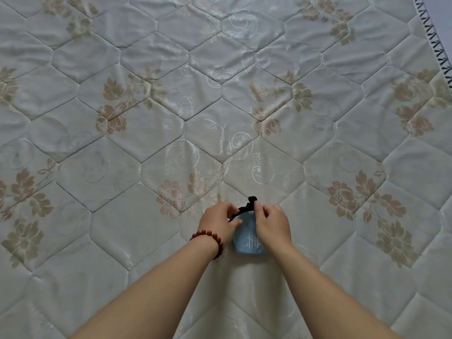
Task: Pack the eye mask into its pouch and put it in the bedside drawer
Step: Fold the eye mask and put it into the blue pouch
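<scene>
A small light-blue pouch [247,239] with white markings lies on the mattress between my hands. A black eye mask [249,204] sticks out of the pouch's far opening, most of it hidden inside or behind my fingers. My left hand [220,221], with a red bead bracelet at its wrist, pinches the pouch's left rim. My right hand [271,223] grips the black mask at the pouch's mouth and covers the pouch's right side. No drawer is in view.
A quilted mattress [220,106] with a beige flower pattern fills the whole view. Its right edge with dark zigzag stitching [437,45] runs down the upper right corner.
</scene>
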A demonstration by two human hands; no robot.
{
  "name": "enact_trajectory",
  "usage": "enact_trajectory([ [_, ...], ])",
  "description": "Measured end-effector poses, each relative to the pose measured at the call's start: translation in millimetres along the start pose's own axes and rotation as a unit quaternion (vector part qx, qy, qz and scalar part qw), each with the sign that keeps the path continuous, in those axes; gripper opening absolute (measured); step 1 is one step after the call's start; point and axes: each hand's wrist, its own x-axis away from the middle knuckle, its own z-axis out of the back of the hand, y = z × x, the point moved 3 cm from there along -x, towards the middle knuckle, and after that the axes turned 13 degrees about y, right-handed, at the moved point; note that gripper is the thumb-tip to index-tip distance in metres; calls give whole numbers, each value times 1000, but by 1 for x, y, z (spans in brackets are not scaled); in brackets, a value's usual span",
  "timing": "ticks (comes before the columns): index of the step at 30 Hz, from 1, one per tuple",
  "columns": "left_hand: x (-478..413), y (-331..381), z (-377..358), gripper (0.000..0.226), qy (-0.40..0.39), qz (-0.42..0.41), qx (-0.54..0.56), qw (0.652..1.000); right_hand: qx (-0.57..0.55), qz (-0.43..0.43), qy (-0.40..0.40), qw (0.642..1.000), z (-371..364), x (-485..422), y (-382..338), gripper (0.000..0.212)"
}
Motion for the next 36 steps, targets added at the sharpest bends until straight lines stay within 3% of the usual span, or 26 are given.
enact_trajectory([
  [5, 0, -2, -4, 17, -9, -15, -38, 999, -16, -21, 2, 1000, 1, 1, 0, 39],
  [10, 1, -2, -7, 19, -20, -19, -64, 998, -101, -74, 5, 992, 6, 3, -2, 9],
  [12, 2, -2, -6, 19, -19, -14, -60, 998, -113, -64, -15, 991, 7, 4, -3, 25],
  [14, 3, -2, -6, 17, -11, -14, -57, 998, -88, -47, -30, 995, 8, 5, -4, 30],
  [19, 4, -4, -3, 8, 7, 1, -72, 997, -19, -5, -30, 999, 7, 6, 0, 19],
  [23, 3, -1, -3, 9, 33, -13, -86, 996, 90, 105, 16, 990, 8, 14, 4, 29],
  [25, 3, 1, -5, 9, 36, -18, -84, 996, 103, 107, 25, 989, 6, 16, 5, 31],
  [31, 2, 6, -10, 8, 24, 7, -27, 999, -28, -4, -1, 1000, 6, 11, 3, 26],
  [36, 6, 13, -8, 2, 51, 34, 99, 993, -148, -54, 26, 987, 12, 13, -3, 17],
])
